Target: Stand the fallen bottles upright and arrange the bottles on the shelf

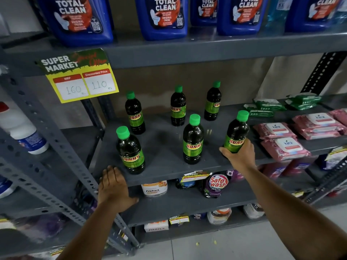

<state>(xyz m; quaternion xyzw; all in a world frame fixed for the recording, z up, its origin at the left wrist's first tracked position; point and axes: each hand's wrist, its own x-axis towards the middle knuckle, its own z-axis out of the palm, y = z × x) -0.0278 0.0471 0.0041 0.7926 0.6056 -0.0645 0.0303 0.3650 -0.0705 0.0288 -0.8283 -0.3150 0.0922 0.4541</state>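
Several dark Sunny bottles with green caps stand upright on the grey shelf (165,147), in a back row and a front row. The back row holds a left bottle (134,113), a middle bottle (178,106) and a right bottle (213,102). In front stand a left bottle (130,152) and a middle bottle (193,140). My right hand (239,153) grips the lower part of the front right bottle (237,131), which leans slightly. My left hand (113,186) rests flat on the shelf's front edge, just left of the front left bottle, holding nothing.
Pink wipe packs (285,145) and green packs (268,106) lie on the shelf to the right. Blue Total Clean jugs (163,17) fill the shelf above. A yellow price sign (80,81) hangs at upper left. Detergent pouches (216,184) sit on the shelf below.
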